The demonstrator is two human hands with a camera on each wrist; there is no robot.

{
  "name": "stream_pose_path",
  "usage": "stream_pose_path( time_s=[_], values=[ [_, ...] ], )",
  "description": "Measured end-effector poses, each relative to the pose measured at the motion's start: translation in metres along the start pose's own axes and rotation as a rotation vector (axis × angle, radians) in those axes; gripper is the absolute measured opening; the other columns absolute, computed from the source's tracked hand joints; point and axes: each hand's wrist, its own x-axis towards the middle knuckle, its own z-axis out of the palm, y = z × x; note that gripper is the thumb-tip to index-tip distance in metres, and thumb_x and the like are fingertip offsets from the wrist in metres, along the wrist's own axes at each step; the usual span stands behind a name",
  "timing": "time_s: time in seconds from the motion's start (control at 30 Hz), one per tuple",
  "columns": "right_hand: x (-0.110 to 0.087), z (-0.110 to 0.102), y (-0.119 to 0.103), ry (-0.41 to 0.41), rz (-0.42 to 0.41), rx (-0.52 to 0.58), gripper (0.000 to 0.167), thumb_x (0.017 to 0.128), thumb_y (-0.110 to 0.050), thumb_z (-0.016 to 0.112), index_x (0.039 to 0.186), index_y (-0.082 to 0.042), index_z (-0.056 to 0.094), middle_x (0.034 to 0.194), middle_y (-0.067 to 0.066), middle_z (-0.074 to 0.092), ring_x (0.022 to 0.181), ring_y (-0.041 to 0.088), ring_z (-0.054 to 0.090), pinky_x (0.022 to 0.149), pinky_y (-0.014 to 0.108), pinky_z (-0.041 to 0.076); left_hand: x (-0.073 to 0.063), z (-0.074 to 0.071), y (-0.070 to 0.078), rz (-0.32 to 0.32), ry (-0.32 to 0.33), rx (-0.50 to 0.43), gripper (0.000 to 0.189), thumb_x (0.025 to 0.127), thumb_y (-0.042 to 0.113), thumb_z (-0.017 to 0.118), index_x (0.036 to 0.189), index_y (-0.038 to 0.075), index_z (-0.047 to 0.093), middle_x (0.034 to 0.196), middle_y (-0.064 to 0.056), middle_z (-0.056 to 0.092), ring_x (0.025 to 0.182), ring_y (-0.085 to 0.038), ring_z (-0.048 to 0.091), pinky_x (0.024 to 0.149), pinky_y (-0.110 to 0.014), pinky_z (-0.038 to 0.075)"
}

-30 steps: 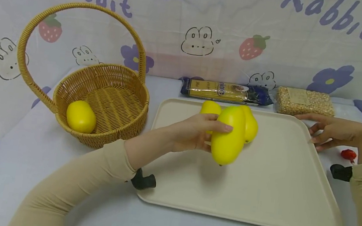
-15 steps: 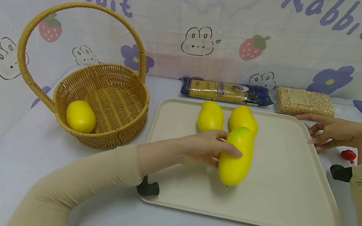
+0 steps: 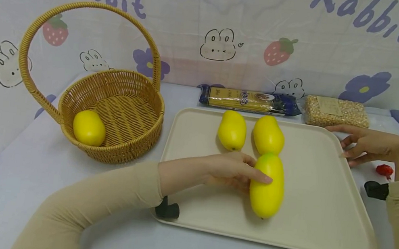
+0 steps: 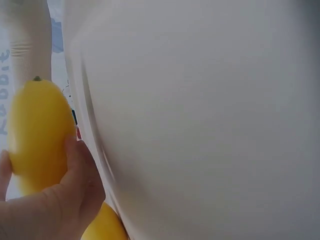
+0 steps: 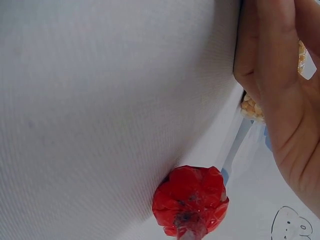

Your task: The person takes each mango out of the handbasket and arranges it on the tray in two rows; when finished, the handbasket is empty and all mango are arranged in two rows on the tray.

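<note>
In the head view my left hand (image 3: 229,170) grips a long yellow mango (image 3: 268,192) with a green end, thumb across its top. The mango is low over the beige tray (image 3: 322,210). Two more mangoes, one at the left (image 3: 232,131) and one at the right (image 3: 268,135), lie near the tray's back edge; the right one is right at the held mango's green end. The left wrist view shows fingers and thumb around the mango (image 4: 42,130). My right hand (image 3: 374,147) rests at the tray's right rim with loosely bent fingers, holding nothing.
A wicker basket (image 3: 151,135) with a tall handle stands at the left, one yellow mango (image 3: 89,128) inside. Behind the tray lie a spaghetti pack (image 3: 249,101) and a bag of corn kernels (image 3: 335,113). A shiny red crinkled object (image 5: 190,200) sits beside the right wrist.
My left hand has carried the mango rightward and toward the front of the tray, uncovering the two mangoes behind it. My right hand has stayed in place.
</note>
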Motion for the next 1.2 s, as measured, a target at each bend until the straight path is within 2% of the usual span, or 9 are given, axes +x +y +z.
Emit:
stream_pose_path(
  time_s=[0.17, 0.33, 0.47, 0.57, 0.73, 0.9, 1.1, 1.2],
  values=[
    [-0.001, 0.001, -0.001, -0.001, 0.002, 0.001, 0.080, 0.087, -0.006, 0.068, 0.143, -0.046, 0.028, 0.111, 0.008, 0.046, 0.088, 0.016, 0.058, 0.080, 0.031, 0.061, 0.003, 0.003, 0.001, -0.046, 0.008, 0.019, 0.046, 0.093, 0.022, 0.068, 0.131, 0.002, 0.050, 0.104, -0.004, 0.064, 0.086, -0.015, 0.061, 0.091, -0.032, 0.059],
    [0.000, 0.001, -0.001, 0.001, 0.010, 0.002, 0.076, 0.089, -0.007, 0.068, 0.138, -0.051, 0.030, 0.112, 0.008, 0.045, 0.089, 0.016, 0.058, 0.081, 0.030, 0.061, 0.006, 0.007, 0.002, -0.068, 0.005, 0.013, 0.048, 0.093, 0.021, 0.068, 0.133, 0.001, 0.049, 0.105, -0.005, 0.064, 0.086, -0.016, 0.063, 0.092, -0.035, 0.060],
    [0.000, 0.002, -0.001, 0.006, 0.005, 0.004, 0.074, 0.089, -0.007, 0.067, 0.134, -0.053, 0.032, 0.111, 0.007, 0.046, 0.088, 0.015, 0.058, 0.080, 0.030, 0.061, 0.008, 0.009, 0.002, -0.068, 0.011, 0.053, 0.051, 0.093, 0.021, 0.070, 0.135, 0.001, 0.050, 0.106, -0.005, 0.066, 0.088, -0.016, 0.066, 0.091, -0.034, 0.060],
    [0.000, 0.002, -0.001, 0.005, -0.002, 0.004, 0.074, 0.090, -0.006, 0.067, 0.134, -0.053, 0.032, 0.110, 0.006, 0.047, 0.086, 0.015, 0.059, 0.079, 0.030, 0.061, 0.008, 0.011, 0.002, -0.065, 0.010, 0.065, 0.040, 0.093, 0.019, 0.069, 0.126, 0.001, 0.055, 0.102, -0.005, 0.068, 0.084, -0.015, 0.066, 0.091, -0.034, 0.060],
    [0.000, 0.002, -0.002, 0.007, 0.002, 0.006, 0.075, 0.089, -0.005, 0.068, 0.136, -0.051, 0.031, 0.110, 0.006, 0.047, 0.086, 0.015, 0.059, 0.079, 0.030, 0.061, 0.007, 0.012, 0.002, -0.069, 0.024, 0.030, 0.022, 0.094, 0.011, 0.067, 0.112, 0.003, 0.056, 0.094, -0.008, 0.067, 0.075, -0.015, 0.064, 0.094, -0.036, 0.058],
    [0.000, 0.002, -0.001, 0.010, 0.005, -0.001, 0.077, 0.088, -0.006, 0.068, 0.139, -0.049, 0.030, 0.112, 0.008, 0.046, 0.087, 0.016, 0.058, 0.080, 0.030, 0.061, 0.007, 0.012, 0.001, -0.071, 0.027, 0.008, 0.023, 0.094, 0.010, 0.066, 0.113, 0.002, 0.055, 0.092, -0.007, 0.065, 0.075, -0.016, 0.064, 0.092, -0.036, 0.059],
    [0.000, 0.002, -0.001, 0.020, 0.028, -0.004, 0.081, 0.086, -0.008, 0.071, 0.145, -0.045, 0.028, 0.114, 0.011, 0.043, 0.091, 0.019, 0.058, 0.084, 0.032, 0.061, 0.006, 0.010, -0.002, -0.042, 0.008, -0.030, 0.013, 0.095, 0.003, 0.061, 0.106, -0.001, 0.055, 0.089, -0.009, 0.063, 0.076, -0.019, 0.064, 0.100, -0.042, 0.053],
    [0.001, 0.003, -0.001, 0.019, 0.030, -0.005, 0.081, 0.086, -0.008, 0.071, 0.145, -0.045, 0.028, 0.115, 0.011, 0.043, 0.091, 0.019, 0.058, 0.084, 0.032, 0.061, 0.004, 0.009, -0.002, -0.042, 0.015, -0.040, 0.020, 0.095, 0.001, 0.061, 0.113, -0.002, 0.052, 0.091, -0.010, 0.062, 0.078, -0.020, 0.064, 0.102, -0.043, 0.052]
  ],
)
